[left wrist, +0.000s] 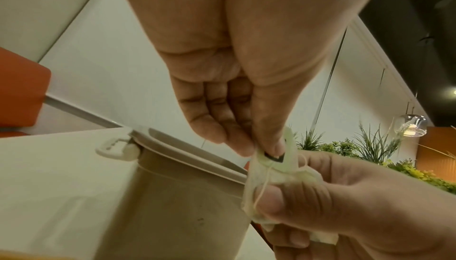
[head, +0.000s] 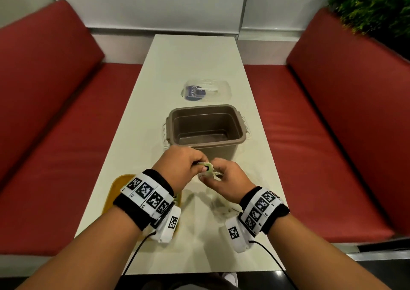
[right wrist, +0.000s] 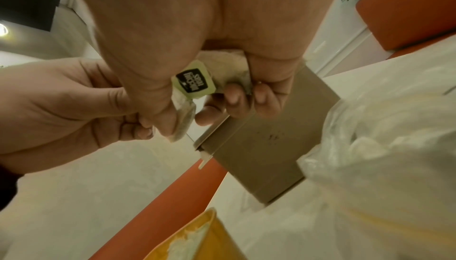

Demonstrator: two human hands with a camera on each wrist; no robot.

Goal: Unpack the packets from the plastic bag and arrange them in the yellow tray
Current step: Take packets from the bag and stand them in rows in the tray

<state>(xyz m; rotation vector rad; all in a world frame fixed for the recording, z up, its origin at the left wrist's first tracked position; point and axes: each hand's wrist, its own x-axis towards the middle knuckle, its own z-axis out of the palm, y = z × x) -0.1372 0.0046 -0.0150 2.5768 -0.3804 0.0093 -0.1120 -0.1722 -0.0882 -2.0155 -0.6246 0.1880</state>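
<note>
Both hands, left (head: 179,164) and right (head: 226,178), pinch one packet (right wrist: 195,83) above the table; next, judged: set it in the near-left tray (head: 115,186).

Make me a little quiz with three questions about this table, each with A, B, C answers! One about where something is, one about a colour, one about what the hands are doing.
1. Where is the clear lid?
A. beyond the brown tub
B. inside the tub
C. on the bench

2. What colour is the tray?
A. blue
B. yellow
C. green

3. What are the hands doing?
A. resting flat
B. lifting the tub
C. both pinching a tea bag

Answers:
1 A, it lies on the table past the brown tub.
2 B, its rim shows yellow.
3 C, left hand and right hand hold the tea bag between them.
</note>
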